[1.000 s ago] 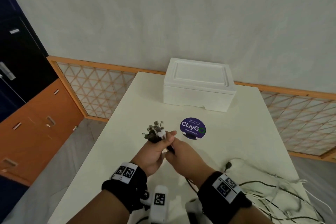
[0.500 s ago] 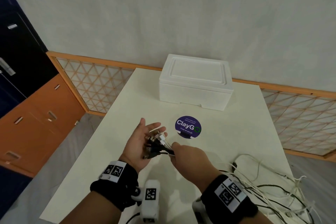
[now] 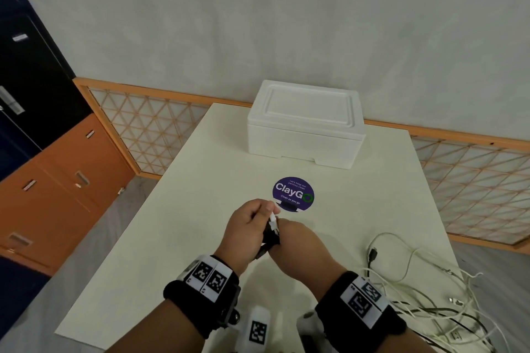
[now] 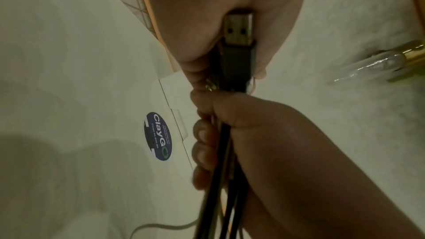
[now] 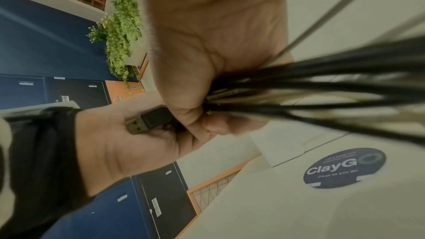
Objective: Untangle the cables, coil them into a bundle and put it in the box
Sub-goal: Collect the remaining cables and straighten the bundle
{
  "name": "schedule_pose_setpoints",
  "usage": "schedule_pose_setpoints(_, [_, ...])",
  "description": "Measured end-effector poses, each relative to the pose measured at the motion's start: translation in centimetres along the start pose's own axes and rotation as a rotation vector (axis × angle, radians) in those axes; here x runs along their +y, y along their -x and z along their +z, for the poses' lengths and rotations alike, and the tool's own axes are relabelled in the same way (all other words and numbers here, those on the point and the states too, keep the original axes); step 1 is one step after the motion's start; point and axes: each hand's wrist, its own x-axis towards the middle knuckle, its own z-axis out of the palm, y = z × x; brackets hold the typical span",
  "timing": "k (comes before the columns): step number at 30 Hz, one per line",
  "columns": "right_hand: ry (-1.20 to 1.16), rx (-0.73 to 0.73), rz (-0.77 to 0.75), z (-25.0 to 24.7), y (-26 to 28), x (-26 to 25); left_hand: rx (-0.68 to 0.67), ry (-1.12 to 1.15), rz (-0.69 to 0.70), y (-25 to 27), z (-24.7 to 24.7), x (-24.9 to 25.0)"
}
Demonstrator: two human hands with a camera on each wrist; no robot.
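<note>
A bunch of black and white cable ends [image 3: 273, 223] is held upright between both hands above the table's middle. My left hand [image 3: 246, 226] curls round the plugs; a black USB plug [image 4: 238, 32] lies against its palm and shows again in the right wrist view [image 5: 149, 121]. My right hand [image 3: 298, 241] grips the bunched cables [image 5: 322, 88] just below the plugs, fingers wrapped tight. The rest of the cables [image 3: 415, 289] trail in a loose tangle at the table's right front. The white foam box [image 3: 305, 123] stands at the far edge with its lid on.
A round purple ClayGo sticker [image 3: 293, 194] sits on the cream table [image 3: 200, 209] between the hands and the box. An orange lattice rail [image 3: 149, 126] runs behind the table. Orange cabinets [image 3: 57, 186] stand on the floor to the left.
Half a second ago my left hand lay open with the plugs on its palm; now its fingers have curled round them. The right hand has kept its grip on the cables.
</note>
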Motion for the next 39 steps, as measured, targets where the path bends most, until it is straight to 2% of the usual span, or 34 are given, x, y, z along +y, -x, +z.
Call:
schedule_pose_setpoints(2, [-0.045, 0.006, 0.012, 0.0, 0.1, 0.0, -0.027, 0.025, -0.008, 0.0, -0.5, 0.4])
schedule_pose_setpoints(5, [-0.076, -0.008, 0.035, -0.3, -0.3, 0.3, -0.186, 0.209, -0.067, -0.1, -1.9, 0.8])
schedule_pose_setpoints(7, [-0.079, -0.019, 0.079, -0.5, -0.8, 0.5, -0.253, 0.25, -0.074, 0.2, -2.1, 0.8])
schedule_pose_setpoints(9, [-0.04, -0.014, 0.09, -0.3, -1.1, 0.4, -0.191, 0.123, -0.011, 0.6, -1.3, 0.8])
schedule_pose_setpoints(13, [0.109, 0.021, -0.016, 0.2, -0.6, -0.9, 0.089, 0.051, 0.015, 0.4, -0.3, 0.5])
schedule_pose_setpoints(16, [0.13, 0.046, -0.069, 0.5, -0.2, -1.3, 0.155, 0.034, 0.022, 0.2, -0.4, 0.4])
schedule_pose_setpoints(19, [0.143, 0.072, -0.04, 0.4, -0.3, -1.1, 0.117, 0.001, 0.057, 0.5, -0.4, 0.8])
schedule_pose_setpoints(24, [0.138, 0.133, 0.042, 0.0, -0.8, -0.3, -0.107, -0.091, 0.04, 1.1, -0.5, 1.2])
schedule_pose_setpoints(26, [0.157, 0.151, 0.062, -0.2, -0.5, -0.4, -0.152, -0.118, 0.02, 1.0, -0.8, 1.7])
schedule_pose_setpoints(28, [0.183, 0.173, 0.058, -0.4, -0.2, -0.9, -0.136, -0.066, -0.017, 0.6, -1.1, 2.3])
schedule_pose_setpoints(31, [0.221, 0.198, -0.019, -0.4, -0.1, -1.6, -0.056, 0.237, -0.188, -0.2, -1.2, 2.7])
schedule_pose_setpoints(33, [0.249, 0.197, -0.043, -0.4, 0.0, -1.8, -0.032, 0.352, -0.277, -0.3, -1.1, 2.7])
schedule_pose_setpoints(36, [0.259, 0.146, -0.057, -0.5, 0.1, -1.6, -0.066, 0.188, -0.285, 0.3, -0.6, 2.0])
schedule_pose_setpoints(39, [0.226, 0.132, -0.068, -0.7, 0.4, -1.7, -0.066, 0.049, -0.171, 1.1, 0.0, 1.7])
